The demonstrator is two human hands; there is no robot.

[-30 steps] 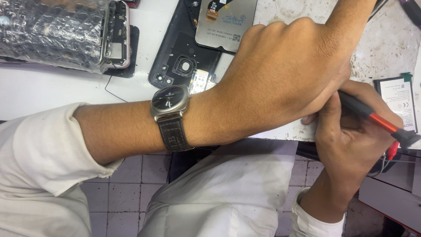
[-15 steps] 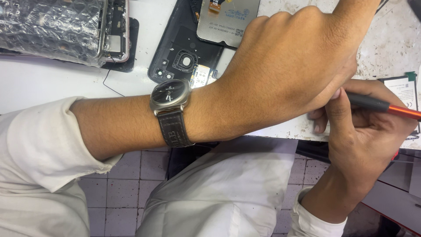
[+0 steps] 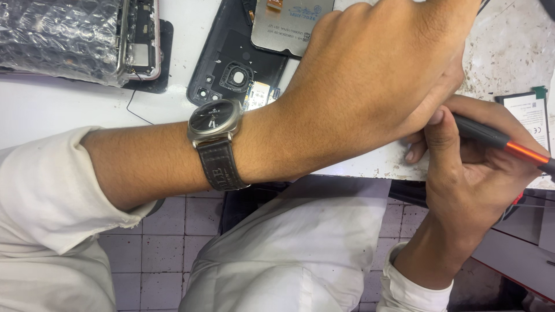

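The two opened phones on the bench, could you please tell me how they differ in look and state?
The black phone shell lies bare, showing its round camera opening and a small circuit board, with a grey panel over its top. The pale-framed phone sits on a dark mat, its inner parts exposed, partly under bubble wrap. Both lie opened on the white bench, away from the hands.

right hand [image 3: 480, 173] grips screwdriver [image 3: 500, 141] | left hand [image 3: 376, 86] over phone back cover [image 3: 231, 63]
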